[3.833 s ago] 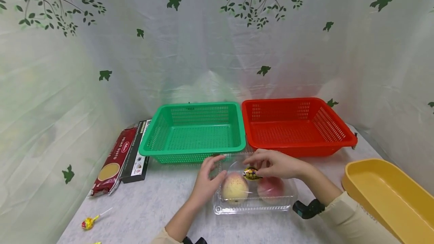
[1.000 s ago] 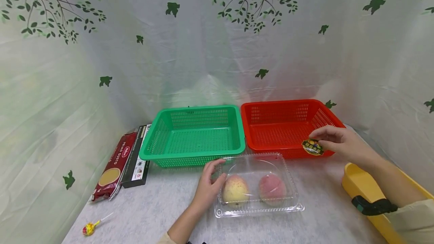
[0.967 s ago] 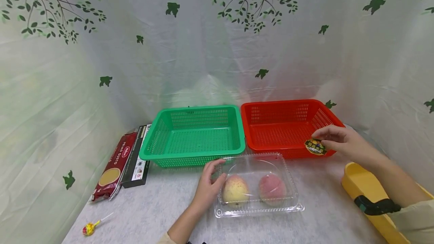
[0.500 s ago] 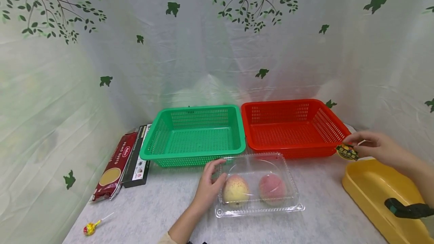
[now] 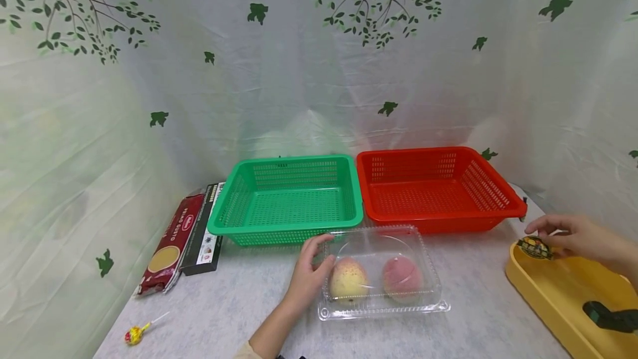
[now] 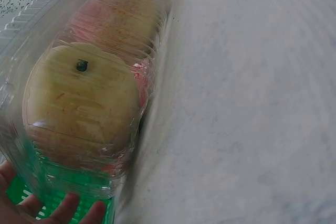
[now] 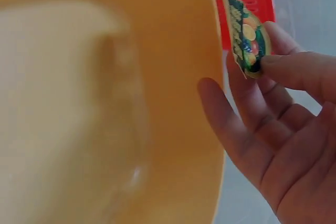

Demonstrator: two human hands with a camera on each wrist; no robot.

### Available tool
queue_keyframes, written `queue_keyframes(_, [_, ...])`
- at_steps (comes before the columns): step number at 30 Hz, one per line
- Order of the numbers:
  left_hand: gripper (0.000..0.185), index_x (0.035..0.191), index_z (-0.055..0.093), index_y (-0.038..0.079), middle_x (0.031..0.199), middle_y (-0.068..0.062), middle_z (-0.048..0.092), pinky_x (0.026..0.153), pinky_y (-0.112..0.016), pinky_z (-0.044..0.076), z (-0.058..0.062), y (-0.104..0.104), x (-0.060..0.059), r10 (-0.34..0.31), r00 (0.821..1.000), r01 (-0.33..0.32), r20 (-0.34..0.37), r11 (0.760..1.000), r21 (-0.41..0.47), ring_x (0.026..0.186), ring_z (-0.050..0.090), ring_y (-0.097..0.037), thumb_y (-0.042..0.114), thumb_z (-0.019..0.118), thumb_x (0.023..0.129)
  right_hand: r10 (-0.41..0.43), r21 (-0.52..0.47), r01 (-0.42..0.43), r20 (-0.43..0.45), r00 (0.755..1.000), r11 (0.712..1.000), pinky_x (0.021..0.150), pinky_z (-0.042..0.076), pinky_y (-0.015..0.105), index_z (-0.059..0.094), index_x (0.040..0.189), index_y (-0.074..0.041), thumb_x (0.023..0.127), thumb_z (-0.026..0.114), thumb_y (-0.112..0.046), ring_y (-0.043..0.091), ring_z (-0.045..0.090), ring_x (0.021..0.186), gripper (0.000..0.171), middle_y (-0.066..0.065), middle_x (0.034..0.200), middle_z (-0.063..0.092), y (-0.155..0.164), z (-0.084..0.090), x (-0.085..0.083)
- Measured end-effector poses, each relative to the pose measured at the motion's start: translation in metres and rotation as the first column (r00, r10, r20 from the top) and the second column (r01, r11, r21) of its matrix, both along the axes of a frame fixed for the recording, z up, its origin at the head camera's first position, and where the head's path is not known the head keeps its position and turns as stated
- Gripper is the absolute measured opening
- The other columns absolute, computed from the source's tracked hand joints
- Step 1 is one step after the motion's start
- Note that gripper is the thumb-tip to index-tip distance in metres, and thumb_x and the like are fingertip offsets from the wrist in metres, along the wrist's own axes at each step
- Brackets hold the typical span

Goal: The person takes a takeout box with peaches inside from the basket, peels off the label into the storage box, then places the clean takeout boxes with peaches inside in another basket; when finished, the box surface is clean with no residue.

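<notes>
Over the yellow plastic tub [image 5: 558, 287], our right hand [image 5: 580, 237] pinches a round fruit sticker [image 5: 534, 247]; our left hand [image 5: 309, 276], fingers [image 5: 319, 240] loosely curved, steadies the clear plastic clamshell box [image 5: 384, 276].

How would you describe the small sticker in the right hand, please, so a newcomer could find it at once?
Start at the yellow plastic tub at the table's right edge. Above its near-left rim, the right hand pinches a small round glossy sticker between thumb and fingers. Its dark face, printed with colourful fruit, sets it apart from the plain tub and red perforated basket beside it.

The sticker's [image 5: 534, 247] print is too small to read. The yellow tray [image 5: 553, 292] runs off the frame's right edge. The left wrist view is blurred.
</notes>
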State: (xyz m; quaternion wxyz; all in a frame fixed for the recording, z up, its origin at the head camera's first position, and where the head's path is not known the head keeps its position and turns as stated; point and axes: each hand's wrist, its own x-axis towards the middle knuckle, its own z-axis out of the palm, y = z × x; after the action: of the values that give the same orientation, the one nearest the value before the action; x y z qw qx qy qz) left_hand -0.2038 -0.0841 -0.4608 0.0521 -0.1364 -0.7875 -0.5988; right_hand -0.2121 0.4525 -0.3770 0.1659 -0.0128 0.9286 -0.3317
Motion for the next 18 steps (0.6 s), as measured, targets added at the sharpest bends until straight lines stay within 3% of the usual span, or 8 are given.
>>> queue_keyframes(10, [0.038, 0.134, 0.057, 0.022, 0.142, -0.007, 0.048, 0.101, -0.057, 0.048, 0.0, 0.001, 0.0, -0.002, 1.0, 0.002, 0.002, 1.0, -0.001, 0.134, 0.043, -0.041, 0.016, 0.059, 0.097, 0.025, -0.044, -0.02, 0.115, 0.993, 0.999, 0.074, 0.063, 0.038, 0.06, 0.115, 0.003, 0.1, 0.054, -0.006, 0.021, 0.057, 0.092, 0.019, 0.009, 0.107, 0.063, 0.004, -0.017, 0.007])
queue_keyframes(18, [0.039, 0.135, 0.056, 0.021, 0.143, -0.007, 0.048, 0.103, -0.06, 0.046, -0.001, 0.001, 0.0, -0.003, 1.0, 0.003, 0.013, 1.0, -0.002, 0.135, 0.042, -0.041, 0.018, 0.059, 0.097, -0.006, -0.014, 0.008, 0.155, 0.988, 1.0, 0.074, 0.061, 0.036, 0.058, 0.115, 0.005, 0.094, 0.053, 0.004, 0.022, 0.055, 0.093, 0.021, 0.007, 0.101, 0.057, 0.01, -0.03, 0.008])
